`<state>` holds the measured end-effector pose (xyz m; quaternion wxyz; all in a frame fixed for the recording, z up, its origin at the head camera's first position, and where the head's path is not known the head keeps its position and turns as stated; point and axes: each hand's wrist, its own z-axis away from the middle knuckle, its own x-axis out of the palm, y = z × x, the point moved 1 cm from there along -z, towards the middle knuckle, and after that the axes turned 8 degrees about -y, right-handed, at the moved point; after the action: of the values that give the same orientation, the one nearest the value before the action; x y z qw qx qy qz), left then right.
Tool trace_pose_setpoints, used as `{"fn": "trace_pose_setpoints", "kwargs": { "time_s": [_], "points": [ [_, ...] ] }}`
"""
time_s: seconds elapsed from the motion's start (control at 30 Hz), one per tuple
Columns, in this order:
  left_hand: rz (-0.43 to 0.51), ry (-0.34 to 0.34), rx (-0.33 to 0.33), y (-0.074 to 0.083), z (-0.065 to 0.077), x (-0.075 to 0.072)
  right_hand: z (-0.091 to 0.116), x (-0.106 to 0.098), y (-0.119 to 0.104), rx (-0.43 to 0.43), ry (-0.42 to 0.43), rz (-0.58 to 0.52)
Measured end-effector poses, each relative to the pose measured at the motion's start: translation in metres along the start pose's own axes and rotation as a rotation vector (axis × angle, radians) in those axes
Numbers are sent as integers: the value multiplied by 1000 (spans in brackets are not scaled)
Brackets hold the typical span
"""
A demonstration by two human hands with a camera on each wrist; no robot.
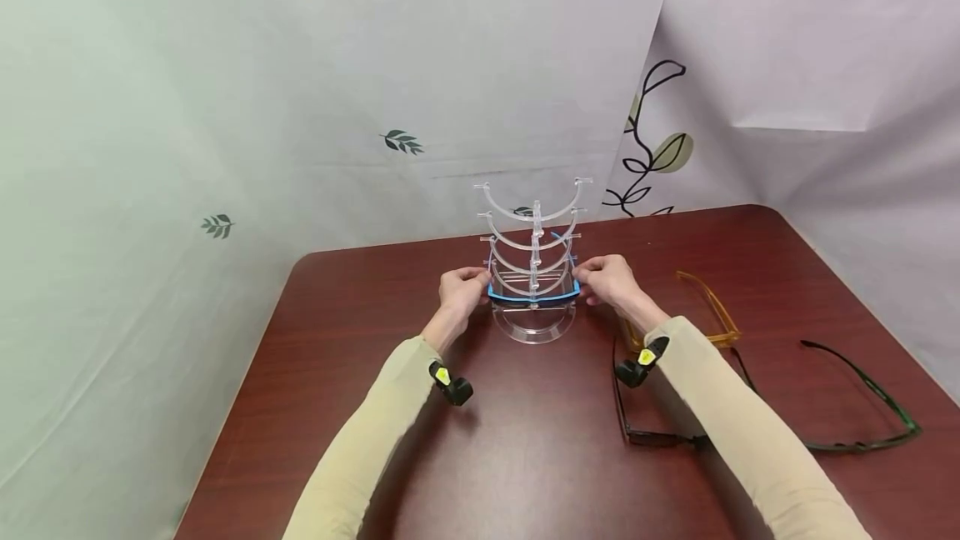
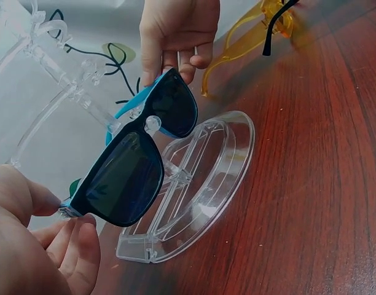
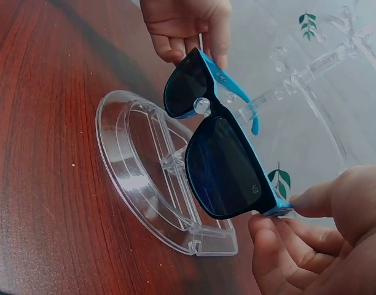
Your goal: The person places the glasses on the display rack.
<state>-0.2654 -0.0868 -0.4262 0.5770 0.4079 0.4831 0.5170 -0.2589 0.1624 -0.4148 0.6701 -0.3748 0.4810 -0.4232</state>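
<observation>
A pair of sunglasses (image 2: 123, 178) with dark lenses and blue temples sits at the lowest arc of a clear plastic display stand (image 1: 534, 333). At one hinge corner, my left hand (image 1: 462, 290) pinches the frame between thumb and fingers. My right hand (image 1: 609, 280) pinches the opposite hinge corner the same way, seen close up in the right wrist view. The stand's round clear knob (image 3: 201, 106) shows at the bridge, between the two lenses. Both temples point back toward the wall, past the stand's post. Higher arcs of the stand carry no glasses.
Right of the stand lie yellow glasses (image 1: 708, 298), partly behind my right forearm. Nearer are black glasses (image 1: 652, 438), partly covered by that sleeve, and dark green glasses (image 1: 892, 411) farther right. A patterned white cloth (image 1: 337, 107) hangs behind the dark red table (image 1: 360, 315).
</observation>
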Motion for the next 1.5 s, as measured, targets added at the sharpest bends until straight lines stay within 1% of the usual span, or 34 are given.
{"fn": "trace_pose_setpoints", "kwargs": {
  "time_s": [0.13, 0.2, 0.27, 0.33, 0.47, 0.53, 0.57, 0.63, 0.73, 0.8, 0.9, 0.97, 1.03, 1.17, 1.33, 1.37, 1.5],
  "points": [
    [28, 6, -11, 1, -1, -3, 1, -1, -3, 1, 2, -2],
    [38, 22, -16, 1, 0, -5, 3, -1, -5, 1, 5, 1],
    [37, 52, -14, 2, 3, -8, 6, -3, -6, -4, 11, 15],
    [24, 98, -11, 1, 7, -11, 10, -5, -7, -20, 25, 44],
    [-49, 203, -13, -5, 21, -16, 26, -13, -4, -63, 50, 119],
    [-82, 241, -15, -10, 31, -16, 35, -17, -2, -83, 47, 149],
    [-89, 253, -11, -12, 36, -16, 40, -19, -1, -93, 44, 164],
    [-84, 256, 5, -15, 46, -15, 50, -23, 0, -113, 39, 188],
    [-22, 205, 32, -18, 62, -10, 65, -30, -1, -150, 38, 224],
    [44, 137, 37, -21, 71, -5, 75, -37, 0, -167, 36, 240],
    [138, 16, 20, -25, 83, 4, 90, -47, 3, -183, 45, 270],
    [183, -53, 8, -27, 88, 10, 100, -54, 6, -180, 51, 274],
    [207, -104, -2, -29, 93, 16, 108, -60, 9, -163, 59, 268],
    [230, -169, -17, -30, 102, 24, 123, -67, 14, -122, 42, 232],
    [243, -234, -30, -33, 112, 30, 139, -77, 22, -95, 13, 235],
    [246, -245, -35, -37, 111, 32, 142, -79, 24, -84, 10, 238],
    [260, -287, -58, -41, 118, 38, 154, -87, 31, -32, -7, 238]
  ]
}}
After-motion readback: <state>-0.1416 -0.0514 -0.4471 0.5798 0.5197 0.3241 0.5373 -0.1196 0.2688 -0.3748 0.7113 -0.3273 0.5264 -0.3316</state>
